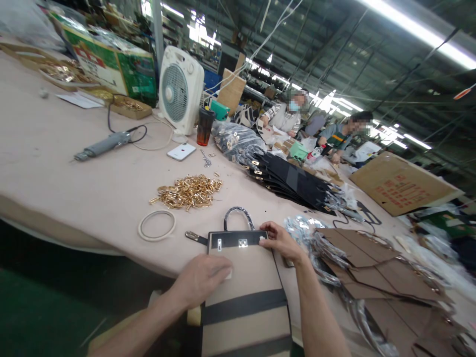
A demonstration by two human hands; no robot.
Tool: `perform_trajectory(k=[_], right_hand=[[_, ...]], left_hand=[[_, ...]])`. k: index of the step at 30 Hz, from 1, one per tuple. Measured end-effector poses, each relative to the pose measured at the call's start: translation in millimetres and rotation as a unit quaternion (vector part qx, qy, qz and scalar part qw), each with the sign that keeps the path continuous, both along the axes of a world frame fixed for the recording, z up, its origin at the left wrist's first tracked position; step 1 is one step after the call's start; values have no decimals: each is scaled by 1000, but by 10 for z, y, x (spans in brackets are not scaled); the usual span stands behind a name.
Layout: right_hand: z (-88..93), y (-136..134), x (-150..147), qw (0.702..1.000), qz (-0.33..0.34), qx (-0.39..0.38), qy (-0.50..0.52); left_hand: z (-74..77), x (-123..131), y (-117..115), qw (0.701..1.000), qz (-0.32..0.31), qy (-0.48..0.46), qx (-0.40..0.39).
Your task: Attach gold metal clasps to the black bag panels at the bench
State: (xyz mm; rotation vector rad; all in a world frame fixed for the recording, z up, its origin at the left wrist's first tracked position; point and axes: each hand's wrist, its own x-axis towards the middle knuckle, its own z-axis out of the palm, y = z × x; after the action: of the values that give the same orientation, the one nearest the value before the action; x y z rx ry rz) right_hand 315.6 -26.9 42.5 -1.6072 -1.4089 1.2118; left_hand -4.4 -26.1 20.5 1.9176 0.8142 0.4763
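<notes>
The bag (247,272) runs twelve to six; at its ten o'clock my left fingers (220,270) pinch a small white piece (228,274); my right fingers (270,243), nearer the handle (238,209), touch it at one o'clock, grip unclear.

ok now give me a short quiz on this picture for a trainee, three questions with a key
1. Multiple choice: what is heaped beside the white ring?
A) paper cups
B) gold-coloured metal pieces
C) spools of thread

2. True or false: the grey corded tool lies on the table, out of both hands.

3. Short answer: which of the person's own hands is at the corner of the striped bag, beside its looped handle?

Key:
1. B
2. True
3. The right hand
</notes>
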Motion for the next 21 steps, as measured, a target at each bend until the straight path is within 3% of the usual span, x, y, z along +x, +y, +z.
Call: perform_trajectory(k=[7, 12, 15, 18, 19, 21], right_hand=[[-116, 38, -13, 994, -81, -37, 58], [-204, 46, 27, 992, -113, -50, 38], [-138, -48, -85, 986, -149, 61, -51], [19, -275, -417, 950, -197, 193, -144], [71, -375, -566, 950, -183, 211, -143], [151, -575, -882, 966, -83, 211, -125]], left_hand=[[-49, -88, 32, 998, -23, -46, -35], [-18, -132, 60, 997, -25, -44, -66], [16, -152, 72, 996, -37, -34, -76], [34, -184, 71, 996, -52, -24, -70], [34, -195, 68, 996, -54, -25, -66], [29, -214, 56, 997, -55, -28, -51]])
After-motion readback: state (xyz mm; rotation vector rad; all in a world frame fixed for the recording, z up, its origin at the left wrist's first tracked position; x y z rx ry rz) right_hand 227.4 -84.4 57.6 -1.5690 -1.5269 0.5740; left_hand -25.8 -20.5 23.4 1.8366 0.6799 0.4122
